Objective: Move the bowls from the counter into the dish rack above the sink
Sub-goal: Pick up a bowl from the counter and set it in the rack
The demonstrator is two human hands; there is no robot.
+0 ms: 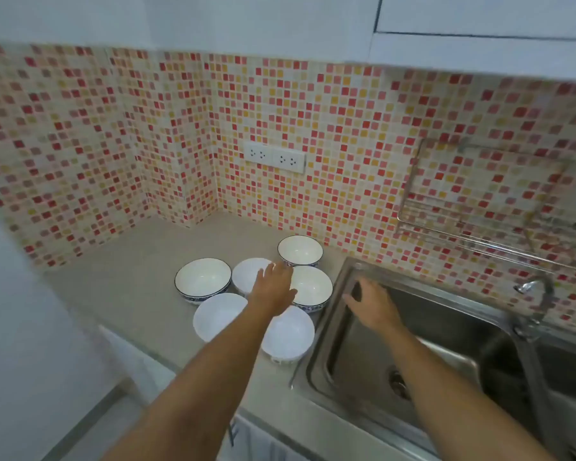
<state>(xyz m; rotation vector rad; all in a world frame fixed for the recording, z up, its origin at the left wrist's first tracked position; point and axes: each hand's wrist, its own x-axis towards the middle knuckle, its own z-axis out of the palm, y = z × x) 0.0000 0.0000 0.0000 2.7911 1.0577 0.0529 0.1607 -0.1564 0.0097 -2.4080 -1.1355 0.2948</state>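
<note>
Hovering spread and empty over the bowls (pixel 300 251), left hand (pixel 273 287); right hand (pixel 373 304) open above sink (pixel 446 327)

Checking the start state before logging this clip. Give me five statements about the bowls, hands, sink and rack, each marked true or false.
1. Six bowls sit on the counter. True.
2. The left hand grips a bowl lifted off the counter. False: it hovers open over the bowls, holding nothing.
3. The right hand is over the sink. True.
4. The dish rack already holds two bowls. False: no bowl is visible in it.
5. All bowls have dark rims. False: the far bowl does, but the nearest bowl is plain white.
</note>
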